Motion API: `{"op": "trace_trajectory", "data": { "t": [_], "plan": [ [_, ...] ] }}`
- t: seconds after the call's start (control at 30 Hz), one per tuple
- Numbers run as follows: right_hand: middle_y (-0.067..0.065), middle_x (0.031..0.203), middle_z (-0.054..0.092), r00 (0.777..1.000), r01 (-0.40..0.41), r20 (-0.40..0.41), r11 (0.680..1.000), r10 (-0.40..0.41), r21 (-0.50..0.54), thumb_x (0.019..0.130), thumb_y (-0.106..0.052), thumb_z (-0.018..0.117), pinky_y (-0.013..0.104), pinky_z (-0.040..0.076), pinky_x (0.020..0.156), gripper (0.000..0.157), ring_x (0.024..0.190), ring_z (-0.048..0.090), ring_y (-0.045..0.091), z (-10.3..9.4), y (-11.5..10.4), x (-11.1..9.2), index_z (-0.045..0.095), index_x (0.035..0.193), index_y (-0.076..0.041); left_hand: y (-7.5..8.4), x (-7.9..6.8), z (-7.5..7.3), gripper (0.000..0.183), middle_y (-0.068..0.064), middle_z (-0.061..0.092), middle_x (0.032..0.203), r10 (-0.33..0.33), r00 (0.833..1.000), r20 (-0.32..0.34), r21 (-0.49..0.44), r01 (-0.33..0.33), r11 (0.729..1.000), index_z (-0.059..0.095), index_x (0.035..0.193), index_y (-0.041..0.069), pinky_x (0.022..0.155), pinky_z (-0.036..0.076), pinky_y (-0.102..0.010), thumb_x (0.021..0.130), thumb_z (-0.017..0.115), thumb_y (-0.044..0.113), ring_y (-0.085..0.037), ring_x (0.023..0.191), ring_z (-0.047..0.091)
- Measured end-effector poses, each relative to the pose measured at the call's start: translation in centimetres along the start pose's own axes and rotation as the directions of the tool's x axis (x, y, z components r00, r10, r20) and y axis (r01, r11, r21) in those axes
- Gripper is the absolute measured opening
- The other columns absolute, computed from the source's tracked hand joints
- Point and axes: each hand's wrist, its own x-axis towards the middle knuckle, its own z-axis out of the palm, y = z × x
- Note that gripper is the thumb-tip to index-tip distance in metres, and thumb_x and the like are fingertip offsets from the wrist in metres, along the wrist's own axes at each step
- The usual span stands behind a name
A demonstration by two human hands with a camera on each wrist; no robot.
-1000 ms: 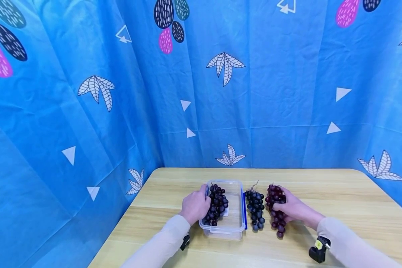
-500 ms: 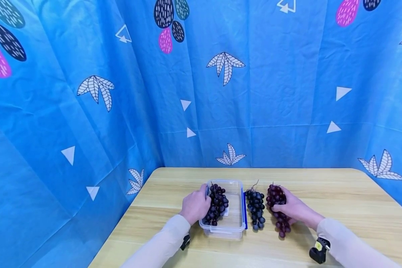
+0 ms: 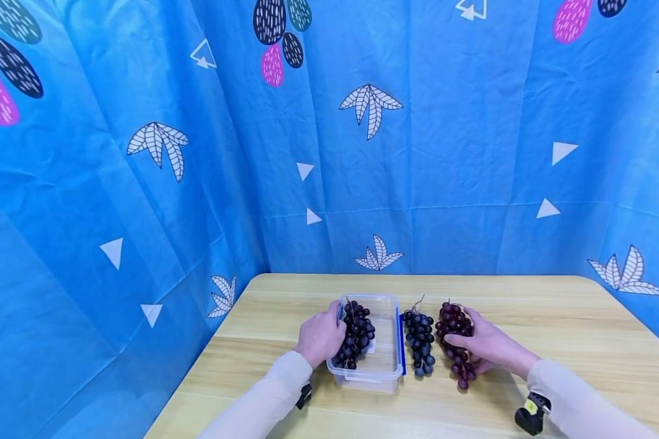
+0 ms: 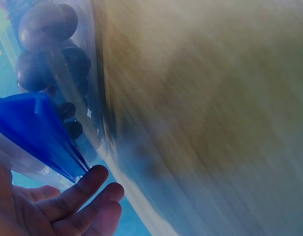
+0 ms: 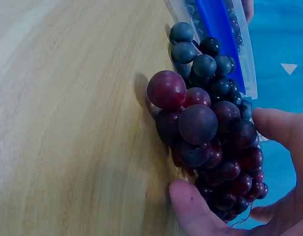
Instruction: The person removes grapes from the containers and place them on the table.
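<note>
In the head view my left hand [image 3: 320, 336] holds the left rim of a clear plastic food container [image 3: 381, 378]. A bunch of dark grapes [image 3: 357, 341] lies inside along its left wall. Fingers [image 4: 95, 179] touch the edge of a blue side clasp [image 4: 36, 123] in the left wrist view. Beside a reddish-purple bunch of grapes [image 3: 453, 332] on the table is my right hand [image 3: 489, 344]. Its thumb lies across the bunch in the head view, and its digits spread loosely around the grapes in the right wrist view. A blue-black bunch of grapes [image 3: 419, 341] lies between container and red bunch.
The light wooden table [image 3: 576, 341] runs to a rounded far edge. Blue patterned cloth [image 3: 445, 152] hangs behind it and on the left. Another blue clasp [image 3: 403, 344] hangs down on the container's right side.
The lower tip of the red bunch has shifted slightly right. My right hand and wrist have drawn a little to the right, with the fingers looser. The left hand and container stay put.
</note>
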Motion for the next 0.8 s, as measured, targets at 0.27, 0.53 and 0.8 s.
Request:
{"op": "trace_trajectory", "data": {
  "t": [0.27, 0.53, 0.8],
  "plan": [
    [0.039, 0.122, 0.055, 0.998, 0.056, -0.025, 0.99, -0.059, -0.126, 0.092, -0.048, 0.067, 0.043, 0.056, 0.061, 0.103, 0.064, 0.057, 0.024, -0.6, -0.2, -0.7, 0.005, 0.16, -0.001, -0.1, 0.0, 0.0, 0.053, -0.012, 0.072, 0.092, -0.007, 1.0, 0.007, -0.002, 0.007, 1.0, 0.046, 0.148, 0.014, 0.06, 0.052, -0.04, 0.099, 0.05, 0.032, -0.019, 0.066, 0.061],
    [0.044, 0.146, 0.035, 0.97, 0.162, -0.101, 0.894, -0.223, -0.417, 0.09, -0.057, 0.066, 0.075, 0.038, 0.096, 0.097, 0.128, 0.04, 0.063, -1.6, -1.1, -1.4, 0.028, 0.152, 0.007, 0.0, -0.1, 0.0, 0.052, -0.012, 0.071, 0.09, -0.001, 1.0, 0.001, -0.002, 0.001, 1.0, 0.046, 0.147, 0.013, 0.058, 0.051, -0.039, 0.098, 0.051, 0.03, -0.019, 0.064, 0.06],
    [0.04, 0.142, 0.045, 0.929, 0.218, -0.148, 0.825, -0.34, -0.521, 0.088, -0.055, 0.069, 0.075, 0.042, 0.092, 0.088, 0.124, 0.046, 0.061, -1.0, -3.0, -1.8, 0.04, 0.15, 0.0, 0.0, -0.1, 0.0, 0.052, -0.011, 0.07, 0.087, -0.002, 1.0, 0.001, -0.002, 0.002, 1.0, 0.046, 0.147, 0.013, 0.056, 0.049, -0.038, 0.098, 0.051, 0.03, -0.018, 0.062, 0.057]
  ]
}}
